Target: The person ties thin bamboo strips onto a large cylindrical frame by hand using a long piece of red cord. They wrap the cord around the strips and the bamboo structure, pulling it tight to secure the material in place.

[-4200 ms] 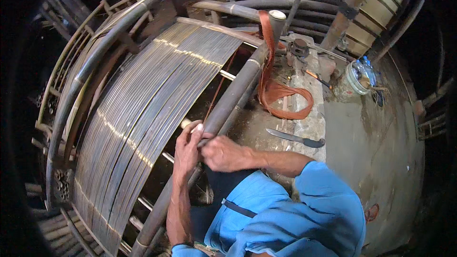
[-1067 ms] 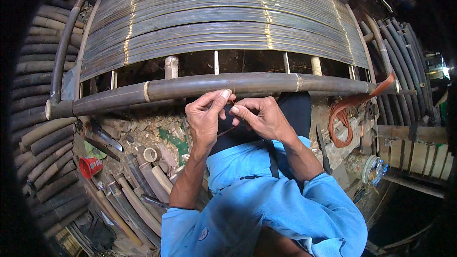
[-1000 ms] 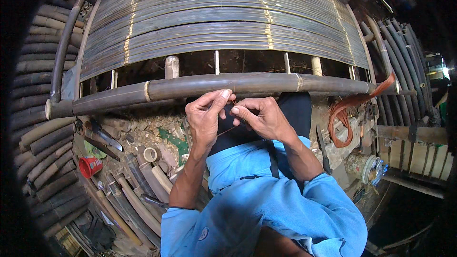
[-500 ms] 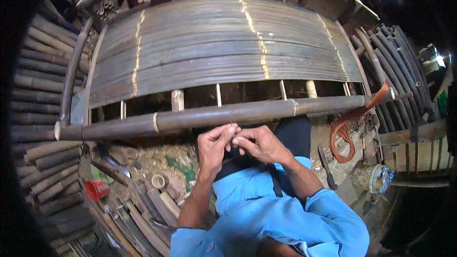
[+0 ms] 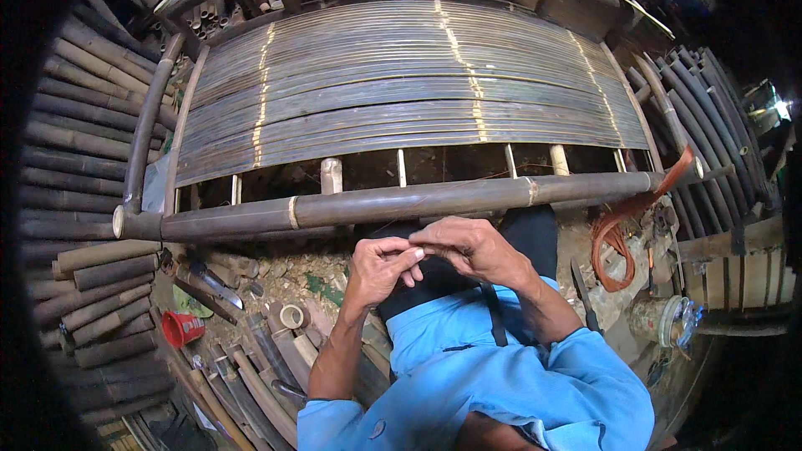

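My left hand (image 5: 380, 271) and my right hand (image 5: 468, 245) meet in front of my body, just on the near side of a thick dark bamboo pole (image 5: 401, 203). Thumb and fingers of the left hand are pinched together. The right hand's fingers press together against the left fingertips. Whatever lies between them is too thin or hidden to name. Beyond the pole stretches a panel of dark bamboo slats (image 5: 376, 83), bound by three pale lashed rows. Short uprights (image 5: 332, 175) show in the gap between panel and pole.
Reddish-brown strands (image 5: 614, 255) hang in a bundle over the pole's right end. Below lie a knife (image 5: 582, 288) and a clear jar (image 5: 660, 317). Bamboo poles (image 5: 79, 179) are stacked left, more (image 5: 702, 108) right. A red cup (image 5: 181, 328) and cut bamboo pieces (image 5: 259, 376) lie lower left.
The right hand has shifted so its fingers lie over the left fingertips, and the left hand has turned a little. The whole view has moved slightly, setting the scene lower and to the right.
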`<state>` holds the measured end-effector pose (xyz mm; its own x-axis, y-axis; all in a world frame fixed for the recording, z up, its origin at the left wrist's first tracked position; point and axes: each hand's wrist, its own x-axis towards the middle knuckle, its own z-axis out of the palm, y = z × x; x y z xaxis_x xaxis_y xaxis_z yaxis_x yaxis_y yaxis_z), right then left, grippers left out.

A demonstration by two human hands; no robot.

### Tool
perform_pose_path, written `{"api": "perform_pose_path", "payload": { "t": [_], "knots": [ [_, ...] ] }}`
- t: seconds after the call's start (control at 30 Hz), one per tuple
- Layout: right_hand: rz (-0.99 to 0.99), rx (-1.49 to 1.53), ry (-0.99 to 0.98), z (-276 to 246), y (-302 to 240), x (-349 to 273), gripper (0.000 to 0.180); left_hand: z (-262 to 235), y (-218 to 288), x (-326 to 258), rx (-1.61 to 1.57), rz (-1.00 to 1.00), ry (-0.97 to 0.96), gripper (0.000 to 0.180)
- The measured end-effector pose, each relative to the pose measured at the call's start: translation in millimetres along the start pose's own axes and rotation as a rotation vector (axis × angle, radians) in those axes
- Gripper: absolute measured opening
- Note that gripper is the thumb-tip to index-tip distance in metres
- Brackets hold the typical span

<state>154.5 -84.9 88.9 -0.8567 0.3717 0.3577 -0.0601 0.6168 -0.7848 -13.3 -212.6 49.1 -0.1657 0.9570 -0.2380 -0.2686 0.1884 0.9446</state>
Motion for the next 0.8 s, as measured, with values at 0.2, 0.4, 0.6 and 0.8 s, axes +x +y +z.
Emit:
{"api": "perform_pose_path", "payload": {
  "t": [0.2,0.4,0.6,0.8],
  "knots": [
    [0.118,-0.018,-0.066,2.9,0.1,-1.0,0.014,-4.0,-1.7,-5.6,0.091,-0.052,0.090,0.014],
    [0.250,0.011,0.022,12.7,9.9,-11.4,0.015,1.3,-2.9,-4.1,0.195,-0.046,0.160,0.018],
    [0.570,0.803,-0.008,24.2,27.2,-14.8,0.019,15.7,2.7,-1.4,0.060,0.048,0.398,0.014],
    [0.322,0.251,0.158,22.4,19.3,-10.0,0.018,18.0,-16.4,12.4,-0.135,0.104,0.355,0.014]
  ]
}}
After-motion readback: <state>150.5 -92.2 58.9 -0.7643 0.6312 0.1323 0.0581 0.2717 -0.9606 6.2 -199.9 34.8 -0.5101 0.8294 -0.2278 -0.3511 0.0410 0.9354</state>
